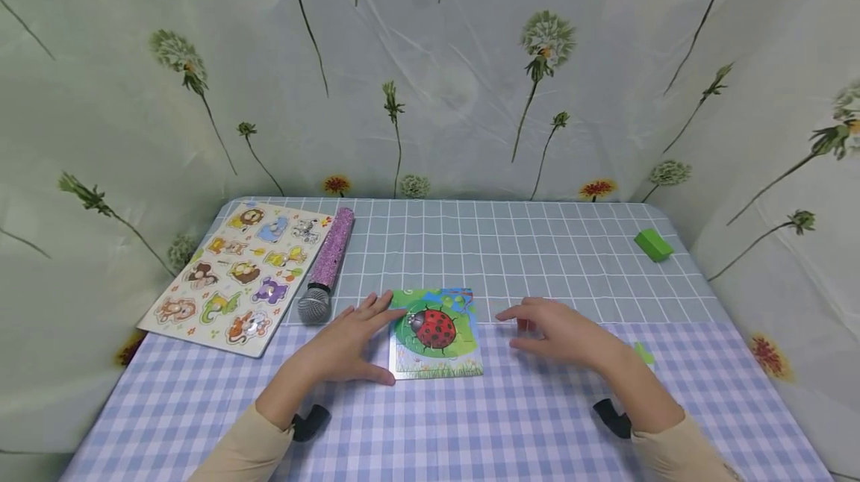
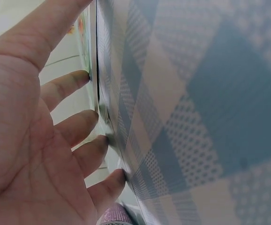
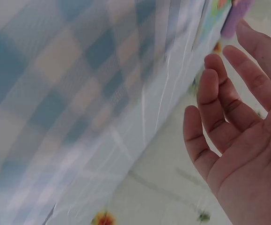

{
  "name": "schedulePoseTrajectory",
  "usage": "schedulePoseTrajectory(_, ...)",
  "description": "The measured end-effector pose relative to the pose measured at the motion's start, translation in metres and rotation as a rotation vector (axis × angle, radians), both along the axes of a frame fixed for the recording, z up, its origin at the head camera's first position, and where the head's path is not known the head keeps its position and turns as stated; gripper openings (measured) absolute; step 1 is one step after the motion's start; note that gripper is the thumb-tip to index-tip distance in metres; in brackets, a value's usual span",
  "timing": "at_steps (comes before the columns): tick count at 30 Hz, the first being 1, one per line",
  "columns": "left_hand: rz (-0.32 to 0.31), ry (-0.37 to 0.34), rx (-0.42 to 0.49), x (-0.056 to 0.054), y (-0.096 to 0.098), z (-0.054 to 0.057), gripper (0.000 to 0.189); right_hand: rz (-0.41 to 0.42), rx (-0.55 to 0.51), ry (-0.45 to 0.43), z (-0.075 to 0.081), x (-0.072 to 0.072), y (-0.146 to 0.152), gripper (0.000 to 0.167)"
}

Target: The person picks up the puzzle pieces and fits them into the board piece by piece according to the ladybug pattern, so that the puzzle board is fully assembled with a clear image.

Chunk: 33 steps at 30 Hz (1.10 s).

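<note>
A square ladybug jigsaw puzzle [image 1: 437, 362] lies flat on the table in the head view, a red ladybug on green at its middle. My left hand [image 1: 349, 344] is spread along its left side. The index finger reaches over the picture's left part, and the thumb tip is right at the lower left corner. In the left wrist view the fingers [image 2: 72, 133] are apart and nearly straight along the board's edge. To the right of the puzzle, apart from it, my right hand [image 1: 558, 333] hovers with loosely bent fingers. In the right wrist view its palm [image 3: 257, 154] holds nothing.
At the left lies a white animal puzzle board [image 1: 225, 262], with a pink glittery microphone [image 1: 329, 265] beside it. A green block [image 1: 653, 245] sits at the back right. Part of a light green piece [image 1: 643, 353] shows beside my right forearm. A flower-printed curtain [image 1: 443, 94] surrounds the table.
</note>
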<state>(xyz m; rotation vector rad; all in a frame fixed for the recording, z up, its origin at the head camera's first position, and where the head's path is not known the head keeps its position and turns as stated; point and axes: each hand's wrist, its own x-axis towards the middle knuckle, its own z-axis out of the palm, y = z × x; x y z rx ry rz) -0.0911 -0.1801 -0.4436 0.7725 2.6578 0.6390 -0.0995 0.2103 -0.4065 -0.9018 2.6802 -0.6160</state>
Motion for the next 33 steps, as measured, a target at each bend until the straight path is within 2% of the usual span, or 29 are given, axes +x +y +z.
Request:
schedulePoseTrajectory(7, -0.005, -0.003, -0.004, 0.002, 0.001, 0.001, 0.108, -0.153, -0.059, -0.010, 0.010, 0.008, 0.046, 0.041)
schedulePoseTrajectory(16, -0.083, 0.026, 0.046, 0.009, 0.005, 0.008, 0.094, -0.366, -0.005, 0.014, 0.017, 0.019, 0.107, 0.049)
schedulePoseTrajectory(20, -0.139, 0.031, 0.042, 0.017, 0.012, 0.013, 0.085, -0.419, 0.018, -0.022, 0.013, 0.024, 0.127, 0.053)
schedulePoseTrajectory(24, -0.183, 0.049, -0.004, 0.024, 0.018, 0.015, 0.075, -0.443, 0.041, -0.043, 0.008, 0.028, 0.143, 0.058)
schedulePoseTrajectory(29, -0.210, 0.073, -0.048, 0.028, 0.022, 0.012, 0.065, -0.483, 0.064, -0.092, 0.002, 0.033, 0.158, 0.065)
schedulePoseTrajectory(32, -0.220, 0.085, -0.024, 0.030, 0.021, 0.010, 0.060, -0.498, 0.072, -0.129, -0.002, 0.036, 0.164, 0.069)
schedulePoseTrajectory(33, -0.235, 0.110, -0.011, 0.029, 0.019, 0.005, 0.057, -0.502, 0.076, -0.137, -0.004, 0.037, 0.166, 0.070)
